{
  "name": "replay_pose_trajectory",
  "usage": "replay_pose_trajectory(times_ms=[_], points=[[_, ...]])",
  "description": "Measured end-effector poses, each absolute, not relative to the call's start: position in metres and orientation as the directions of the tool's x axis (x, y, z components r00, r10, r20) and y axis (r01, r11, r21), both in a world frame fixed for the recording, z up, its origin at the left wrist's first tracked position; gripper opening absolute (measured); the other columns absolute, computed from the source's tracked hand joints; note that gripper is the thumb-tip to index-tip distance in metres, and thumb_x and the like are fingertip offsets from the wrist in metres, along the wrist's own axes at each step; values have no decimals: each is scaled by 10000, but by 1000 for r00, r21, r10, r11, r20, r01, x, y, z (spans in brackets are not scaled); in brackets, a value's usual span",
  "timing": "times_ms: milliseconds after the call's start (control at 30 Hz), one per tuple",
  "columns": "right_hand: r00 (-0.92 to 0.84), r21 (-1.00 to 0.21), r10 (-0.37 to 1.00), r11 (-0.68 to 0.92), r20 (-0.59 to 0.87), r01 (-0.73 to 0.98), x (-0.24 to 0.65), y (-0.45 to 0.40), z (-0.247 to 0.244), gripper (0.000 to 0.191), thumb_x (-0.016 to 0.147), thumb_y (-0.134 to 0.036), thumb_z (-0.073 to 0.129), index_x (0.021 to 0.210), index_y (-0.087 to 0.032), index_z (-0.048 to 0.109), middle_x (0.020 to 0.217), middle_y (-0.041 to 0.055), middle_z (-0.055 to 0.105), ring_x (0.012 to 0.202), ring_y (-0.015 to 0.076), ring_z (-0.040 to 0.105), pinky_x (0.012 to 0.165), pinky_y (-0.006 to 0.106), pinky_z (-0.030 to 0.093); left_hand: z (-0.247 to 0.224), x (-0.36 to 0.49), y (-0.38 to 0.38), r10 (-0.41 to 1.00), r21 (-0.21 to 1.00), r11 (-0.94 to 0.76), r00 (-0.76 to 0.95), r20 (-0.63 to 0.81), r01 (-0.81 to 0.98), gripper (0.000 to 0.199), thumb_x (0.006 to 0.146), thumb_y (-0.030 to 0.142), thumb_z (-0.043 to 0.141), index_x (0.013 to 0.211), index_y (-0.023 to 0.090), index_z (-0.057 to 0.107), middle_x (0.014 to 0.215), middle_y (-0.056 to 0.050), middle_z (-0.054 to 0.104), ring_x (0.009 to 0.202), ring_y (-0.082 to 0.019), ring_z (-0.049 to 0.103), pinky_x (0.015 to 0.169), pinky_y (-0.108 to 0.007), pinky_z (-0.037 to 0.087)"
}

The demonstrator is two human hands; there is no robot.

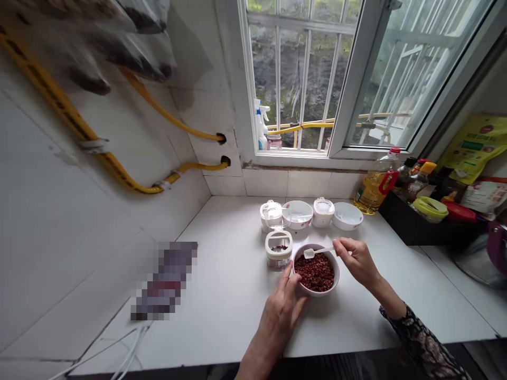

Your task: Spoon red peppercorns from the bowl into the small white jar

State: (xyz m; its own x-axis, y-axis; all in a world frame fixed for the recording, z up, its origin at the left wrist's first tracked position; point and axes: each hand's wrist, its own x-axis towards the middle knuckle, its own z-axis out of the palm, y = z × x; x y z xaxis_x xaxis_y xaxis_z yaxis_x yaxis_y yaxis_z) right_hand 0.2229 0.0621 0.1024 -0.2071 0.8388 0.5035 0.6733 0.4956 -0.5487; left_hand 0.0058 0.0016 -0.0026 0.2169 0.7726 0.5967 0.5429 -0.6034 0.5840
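A round bowl (pixel 336 279) on the white counter holds dark red-brown dried granules (pixel 316 273). My left hand (pixel 282 302) rests against the bowl's left side, thumb and fingers spread along its wall. Between the pinched fingers of my right hand (pixel 355 258) is the handle of a small white spoon (pixel 310 254), whose scoop end is over the granules near the bowl's back. A clear jar with a white rim (pixel 279 252) stands open just left of the bowl, some dark bits inside it.
Behind are two white lidded jars (pixel 324 212) and two white bowls (pixel 347 217). An oil bottle (pixel 370 192) and a black box (pixel 412 224) of condiments stand at right. A blurred-out object (pixel 168 282) and white cables (pixel 132 348) lie at left.
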Motion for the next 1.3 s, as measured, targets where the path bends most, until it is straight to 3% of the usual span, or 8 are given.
replay_pose_trajectory(times_ms=[100,200,400,533,700,967,1133,1300], points=[[-220,-560,875,450,430,696,228,59,86,495,985,-441,394,549,-219,320,496,-39,366,481,104,363,495,248,294,-4,5,2,780,597,-598,214,588,535,389,923,124,520,1294,214,446,1522,-205,413,1322,-306,537,917,-421,596],[-273,-474,866,464,419,748,231,56,82,523,988,-446,386,529,-212,299,466,-41,355,471,102,332,533,261,300,3,3,1,780,586,-605,252,573,539,367,926,129,532,1274,213,451,1485,-210,455,1304,-314,554,924,-430,593],[-351,-318,856,477,379,819,248,79,96,524,1013,-439,380,564,-194,493,501,-7,510,491,119,412,557,268,311,14,-3,-2,789,586,-598,277,548,546,329,937,137,523,1248,225,462,1470,-207,466,1231,-314,616,845,-404,624],[-522,-151,790,587,322,795,237,118,94,237,970,-230,477,1019,-170,701,855,70,724,656,147,596,667,274,407,15,-3,-3,794,584,-593,284,537,554,319,938,130,517,1237,234,473,1467,-193,478,1221,-297,626,858,-393,619],[-684,48,723,683,102,729,201,154,77,410,937,-89,494,1327,-173,591,959,100,715,746,173,672,668,273,446,16,-3,-3,775,558,-608,269,572,565,313,929,122,525,1222,225,490,1452,-185,507,1284,-283,577,921,-386,592],[-725,84,689,721,13,687,186,166,64,304,973,-110,479,1249,-123,606,991,144,717,778,194,696,657,277,460,16,-3,-4,778,560,-605,273,566,566,309,915,98,530,1201,207,486,1467,-211,487,1284,-281,577,924,-361,581],[-709,-13,699,713,91,701,198,160,63,199,976,-145,494,1032,-148,685,917,91,703,724,151,652,616,239,410,12,-1,-3,775,568,-613,274,570,549,301,928,103,505,1206,214,479,1480,-196,474,1310,-267,554,943,-358,572],[-606,-154,765,640,220,752,208,155,52,176,928,-116,535,799,-140,653,803,55,667,660,132,596,595,232,377,2,2,-2,789,606,-593,233,569,529,323,920,96,485,1219,218,480,1487,-198,462,1338,-278,524,949,-392,570]])
